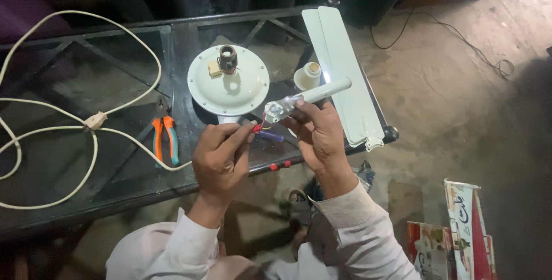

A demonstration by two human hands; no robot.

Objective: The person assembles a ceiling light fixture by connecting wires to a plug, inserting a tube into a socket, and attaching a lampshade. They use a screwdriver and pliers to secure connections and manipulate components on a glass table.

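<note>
Hold the white rod [313, 95] steady in the right hand [319, 136], just right of the fan motor [228, 80], while the left hand [221, 159] pinches the red wire [257, 126] near its end.

Glossy white metal rod [322, 91], dark glass table [69, 159], rough concrete floor [448, 102].

Orange-and-blue pliers [164, 136] lie on the dark glass counter [69, 159], left of the round white motor housing [228, 80]. A white cable [86, 122] loops farther left of the housing. White fan blades [344, 73] lie to its right, with a small white cup [308, 75] between them.
</note>
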